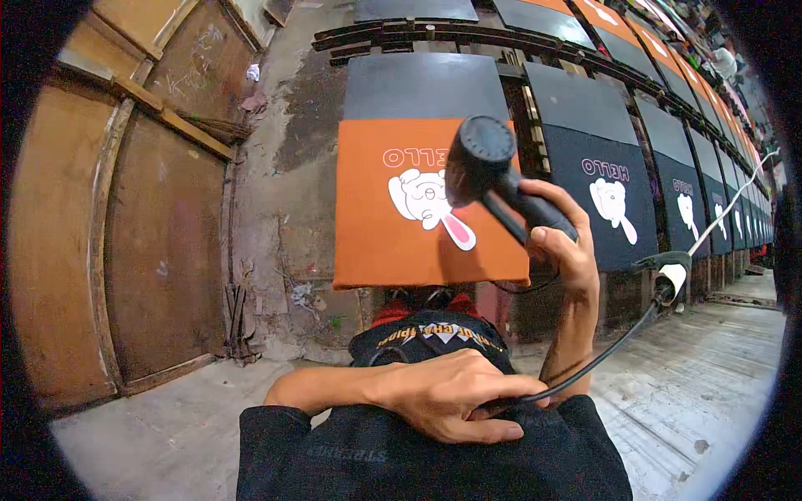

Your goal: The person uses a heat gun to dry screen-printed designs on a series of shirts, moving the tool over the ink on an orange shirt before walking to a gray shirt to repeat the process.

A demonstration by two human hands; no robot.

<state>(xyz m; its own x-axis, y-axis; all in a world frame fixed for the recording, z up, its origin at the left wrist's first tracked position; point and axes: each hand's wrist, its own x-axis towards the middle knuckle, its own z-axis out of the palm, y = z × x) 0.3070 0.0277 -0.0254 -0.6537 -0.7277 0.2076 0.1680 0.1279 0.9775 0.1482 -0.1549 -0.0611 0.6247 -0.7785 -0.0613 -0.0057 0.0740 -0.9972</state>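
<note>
My right hand (568, 238) is wrapped round the handle of a black hair dryer (486, 144), held above an orange cloth panel (376, 259). The panel lies over a grey board (418, 83) and bears a white bunny print (418, 196) with a pink ear and outlined lettering, partly hidden by the dryer. In front of my body, my left hand (464, 392) is closed on the black cord (585, 369), which runs right to a white connector (670, 280).
Dark panels (576, 217) with similar prints extend in a row to the right. More boards (543, 21) stand behind a dark rail (401, 35). Wooden panels (167, 250) line the left side. A white cable (727, 209) rises at the right.
</note>
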